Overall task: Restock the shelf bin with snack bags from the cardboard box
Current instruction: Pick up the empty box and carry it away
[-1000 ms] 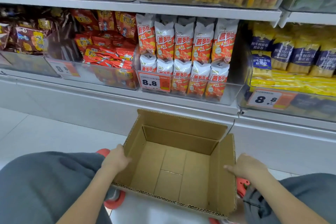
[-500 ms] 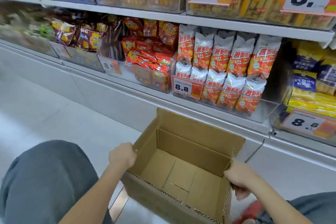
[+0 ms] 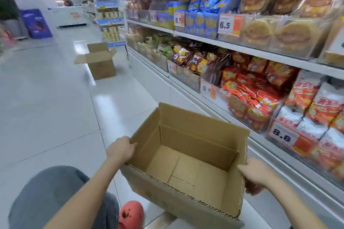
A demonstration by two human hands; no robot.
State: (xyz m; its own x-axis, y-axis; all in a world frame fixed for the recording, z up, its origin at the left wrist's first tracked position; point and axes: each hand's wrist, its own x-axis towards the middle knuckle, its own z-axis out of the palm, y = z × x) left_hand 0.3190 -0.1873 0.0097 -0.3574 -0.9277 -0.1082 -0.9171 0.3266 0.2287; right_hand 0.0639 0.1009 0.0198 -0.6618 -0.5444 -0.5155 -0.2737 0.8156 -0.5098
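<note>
The left side wall of the cardboard box (image 3: 188,161) is gripped by the left hand (image 3: 121,149), fingers curled over its edge. The empty box is held between both hands. Its right wall is gripped by the right hand (image 3: 257,174). The snack bags (image 3: 316,109) are seen in the shelf bin (image 3: 290,147) further right.

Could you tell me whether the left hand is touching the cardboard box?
Touching. The head view shows the left hand gripping the cardboard box at its left wall, fingers curled over the top edge.
</note>
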